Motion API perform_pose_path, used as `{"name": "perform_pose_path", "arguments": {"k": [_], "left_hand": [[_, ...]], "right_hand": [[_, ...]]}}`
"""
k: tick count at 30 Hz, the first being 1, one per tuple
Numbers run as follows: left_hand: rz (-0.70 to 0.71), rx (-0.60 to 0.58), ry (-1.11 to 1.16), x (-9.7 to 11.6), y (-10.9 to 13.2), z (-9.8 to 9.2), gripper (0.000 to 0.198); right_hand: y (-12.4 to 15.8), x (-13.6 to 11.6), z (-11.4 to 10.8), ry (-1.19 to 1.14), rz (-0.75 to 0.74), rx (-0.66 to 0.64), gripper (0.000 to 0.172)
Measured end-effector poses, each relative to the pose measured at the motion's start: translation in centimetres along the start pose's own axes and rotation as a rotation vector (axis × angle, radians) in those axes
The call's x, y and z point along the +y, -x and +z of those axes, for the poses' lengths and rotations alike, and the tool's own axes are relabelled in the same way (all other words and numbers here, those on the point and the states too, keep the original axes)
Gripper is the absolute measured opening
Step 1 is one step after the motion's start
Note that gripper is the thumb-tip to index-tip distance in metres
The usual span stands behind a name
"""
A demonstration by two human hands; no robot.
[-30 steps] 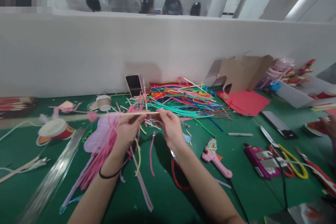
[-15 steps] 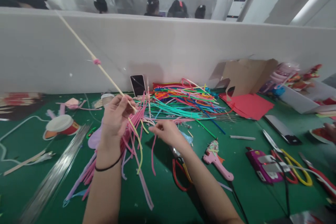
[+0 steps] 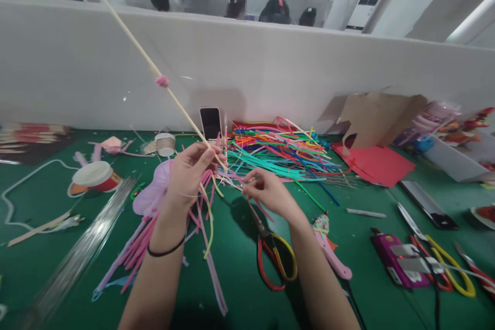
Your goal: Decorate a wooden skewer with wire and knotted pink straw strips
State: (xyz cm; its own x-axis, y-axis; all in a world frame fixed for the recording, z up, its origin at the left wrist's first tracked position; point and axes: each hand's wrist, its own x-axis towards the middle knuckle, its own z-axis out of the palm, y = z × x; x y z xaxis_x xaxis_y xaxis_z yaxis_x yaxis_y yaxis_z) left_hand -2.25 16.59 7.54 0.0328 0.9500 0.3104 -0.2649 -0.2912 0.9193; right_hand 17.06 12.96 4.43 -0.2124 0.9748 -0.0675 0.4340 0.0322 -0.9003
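My left hand (image 3: 195, 170) is closed around the lower end of a thin wooden stick (image 3: 126, 31), which slants up to the left. A small pink fuzzy wrap (image 3: 162, 81) sits partway along it. To its right, my right hand (image 3: 265, 191) is pinched with thumb and fingertips together; what lies between them is too thin to make out. Faint clear strands show near both hands. Under the left hand lie pink pipe cleaners (image 3: 133, 255), a purple fuzzy shape (image 3: 154, 191) and a yellow pipe cleaner (image 3: 211, 221). Scissors with red and yellow handles (image 3: 284, 263) rest below my right hand.
A heap of coloured pipe cleaners (image 3: 278, 152) and a phone (image 3: 211, 122) are at the back. On the right are a pink glue gun (image 3: 332, 255), a purple device (image 3: 390, 255) and more scissors (image 3: 456, 268). Clear strips (image 3: 83, 242) and a paper cup (image 3: 106, 178) lie left.
The stick and my left hand have shifted right in view. My right hand has moved right, uncovering more of the scissors below it. The whole view has turned slightly.
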Motion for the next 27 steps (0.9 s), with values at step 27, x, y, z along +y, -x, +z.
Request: {"name": "perform_pose_path", "arguments": {"k": [27], "left_hand": [[-0.076,-0.119,-0.344,0.1,1.1,2.1,0.028]], "right_hand": [[1.5,-2.4,-0.4,-0.213,-0.247,0.123,0.016]]}}
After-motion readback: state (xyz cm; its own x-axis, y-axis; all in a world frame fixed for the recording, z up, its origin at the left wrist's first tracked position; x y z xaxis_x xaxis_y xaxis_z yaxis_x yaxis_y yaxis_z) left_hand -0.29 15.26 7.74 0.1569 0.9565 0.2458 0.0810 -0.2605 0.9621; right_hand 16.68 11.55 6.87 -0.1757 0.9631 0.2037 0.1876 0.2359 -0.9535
